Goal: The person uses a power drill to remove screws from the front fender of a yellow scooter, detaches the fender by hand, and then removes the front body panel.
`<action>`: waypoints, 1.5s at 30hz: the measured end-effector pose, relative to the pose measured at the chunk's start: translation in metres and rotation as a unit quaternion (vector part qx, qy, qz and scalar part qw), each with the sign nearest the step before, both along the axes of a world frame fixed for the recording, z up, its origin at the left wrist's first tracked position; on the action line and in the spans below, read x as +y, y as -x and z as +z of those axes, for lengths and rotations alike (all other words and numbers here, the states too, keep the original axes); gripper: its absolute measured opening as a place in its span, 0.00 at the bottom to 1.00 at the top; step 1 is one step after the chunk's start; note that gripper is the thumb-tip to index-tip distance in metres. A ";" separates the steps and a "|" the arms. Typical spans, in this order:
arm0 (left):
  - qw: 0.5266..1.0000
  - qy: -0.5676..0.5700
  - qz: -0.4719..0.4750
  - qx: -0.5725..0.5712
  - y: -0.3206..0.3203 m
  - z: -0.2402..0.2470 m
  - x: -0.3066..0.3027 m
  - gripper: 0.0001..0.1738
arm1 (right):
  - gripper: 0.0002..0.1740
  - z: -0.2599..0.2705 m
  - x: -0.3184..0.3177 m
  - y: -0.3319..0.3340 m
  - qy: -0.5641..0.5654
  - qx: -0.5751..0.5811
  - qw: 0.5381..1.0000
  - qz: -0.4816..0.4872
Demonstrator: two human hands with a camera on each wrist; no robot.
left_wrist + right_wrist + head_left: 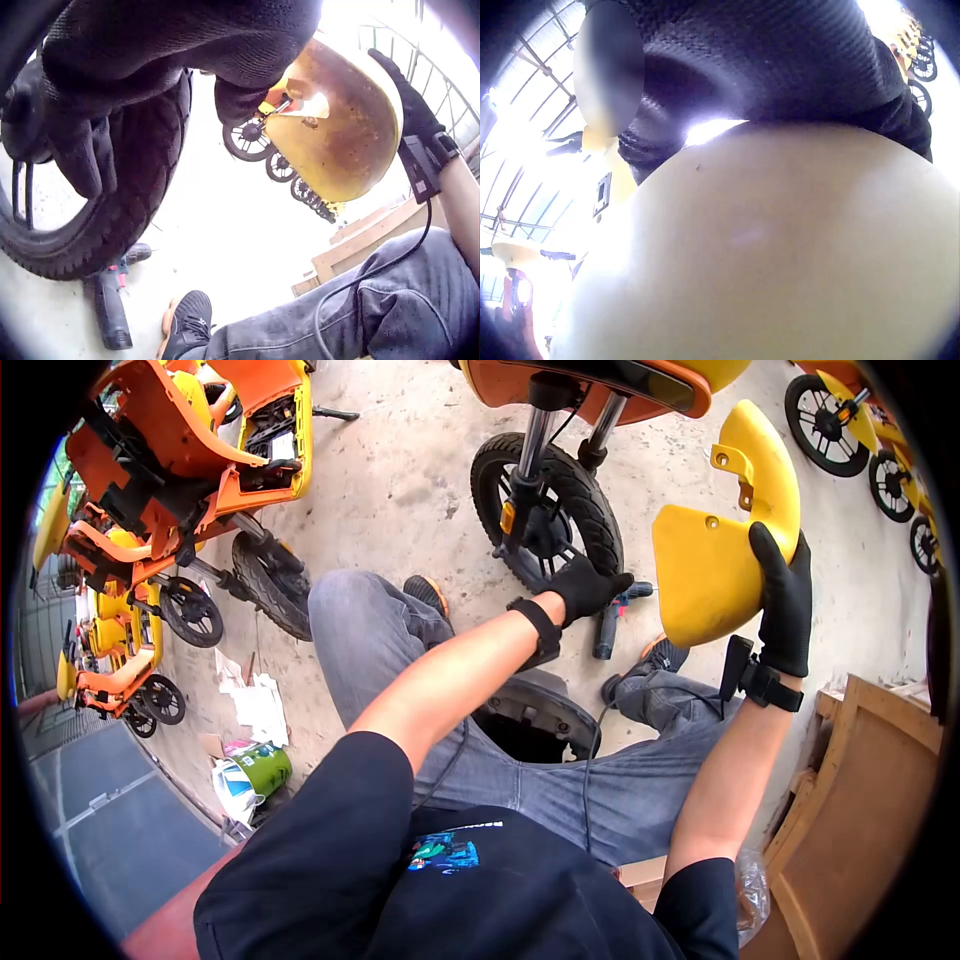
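Observation:
My gloved right hand (785, 600) grips a yellow curved plastic panel (700, 570) by its lower right edge, thumb on the near face and fingers behind. The panel has mounting tabs with holes along its inner edge and is held up off the floor. Its shiny underside (337, 120) shows in the left wrist view, while its smooth surface (780, 240) fills much of the right wrist view. My gloved left hand (592, 590) is beside the front wheel (548, 510) of an orange scooter, fingers loosely bent and thumb out. Nothing shows in its grasp.
A cordless drill (607, 625) lies on the floor by the wheel. Between my legs sits a dark hollow shell (545, 705). More orange and yellow scooters stand left and far right. A green bucket (268, 768) is at left, a wooden crate (860, 780) at right.

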State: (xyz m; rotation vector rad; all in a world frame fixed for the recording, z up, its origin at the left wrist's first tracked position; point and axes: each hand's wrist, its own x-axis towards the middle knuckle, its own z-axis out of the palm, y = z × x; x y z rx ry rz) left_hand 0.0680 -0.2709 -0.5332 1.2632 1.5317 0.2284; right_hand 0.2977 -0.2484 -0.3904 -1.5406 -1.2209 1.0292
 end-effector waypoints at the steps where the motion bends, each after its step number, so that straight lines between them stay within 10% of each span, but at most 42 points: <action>1: 1.000 -0.001 -0.001 0.001 -0.007 0.002 -0.004 0.48 | 0.29 0.001 0.000 0.001 0.000 0.016 1.000 0.004; 5: 0.997 0.045 0.057 0.030 -0.029 -0.014 -0.009 0.65 | 0.30 -0.003 0.001 0.006 -0.012 0.032 0.999 0.001; 10: 0.975 -0.026 0.207 0.075 -0.036 -0.017 -0.011 0.59 | 0.30 -0.003 0.002 0.006 -0.007 0.039 0.999 -0.003; 21: 0.967 -0.153 0.201 0.025 -0.023 -0.043 -0.004 0.37 | 0.30 -0.005 0.004 0.009 -0.022 0.050 0.998 0.019; 45: 0.979 0.064 -0.182 -0.061 0.133 -0.010 0.026 0.27 | 0.29 -0.004 0.006 -0.008 -0.046 0.103 0.994 -0.002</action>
